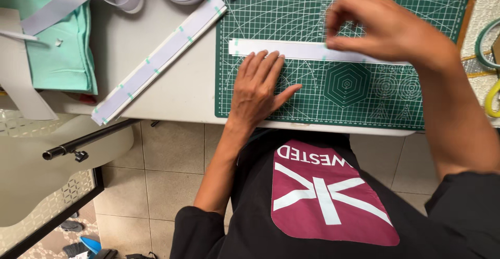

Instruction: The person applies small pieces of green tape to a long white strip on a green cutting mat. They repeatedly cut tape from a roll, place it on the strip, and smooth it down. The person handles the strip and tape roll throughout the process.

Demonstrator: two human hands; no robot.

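Across the middle of the green cutting mat [291,9] lies the long white strip [307,52], running left to right along one of the grid lines, and that is where I have both hands. My left hand [256,88] is open and flat, fingers spread, fingertips pressing the strip's lower edge near its left end. My right hand [388,30] is blurred but looks pinched, thumb and fingers closed on the strip's upper edge further right. To do this well I judge the strip should stay flush with the printed line, the flat hand anchoring while the pinch works along in short reaches. The mat's near edge sits close to the worktop [156,40] front, so little room there. A second taped strip [156,61] lies diagonally to the left, well apart; bare mat beyond the strip gives room.
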